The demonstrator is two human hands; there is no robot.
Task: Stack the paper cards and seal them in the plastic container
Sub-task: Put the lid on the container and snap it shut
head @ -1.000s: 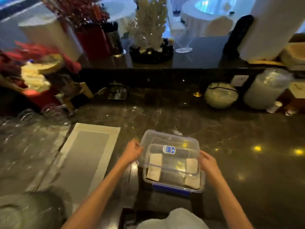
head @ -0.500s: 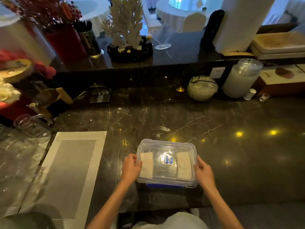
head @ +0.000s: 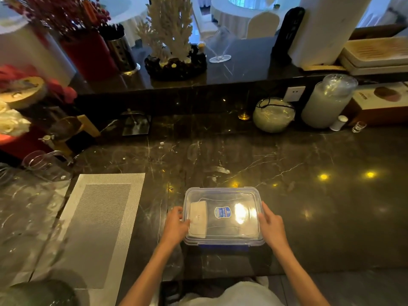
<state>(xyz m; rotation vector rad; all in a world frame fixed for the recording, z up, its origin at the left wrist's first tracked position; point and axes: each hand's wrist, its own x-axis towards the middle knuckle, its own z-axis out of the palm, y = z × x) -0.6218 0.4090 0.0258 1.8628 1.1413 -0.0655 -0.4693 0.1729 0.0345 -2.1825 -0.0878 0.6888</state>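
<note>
A clear plastic container point(head: 223, 195) with a blue-labelled lid lies flat on the dark marble counter near its front edge. Through the lid, a pile of white paper cards point(head: 198, 218) shows at the left; a light glare hides the right part of the inside. My left hand point(head: 175, 226) presses against the container's left side, fingers curled on the lid edge. My right hand point(head: 272, 226) holds the right side the same way. A blue clip strip point(head: 223, 247) shows along the front edge.
A woven grey placemat point(head: 97, 228) lies to the left of the container. Clear glassware point(head: 42, 164) stands at the far left. At the back of the counter sit a round glass bowl point(head: 273, 114), a tall jar point(head: 326, 102) and a box point(head: 379, 102).
The lid, tilted above the container a second ago, now lies flat on it. Both hands slid to the container's sides. The view shifted, so the container appears lower.
</note>
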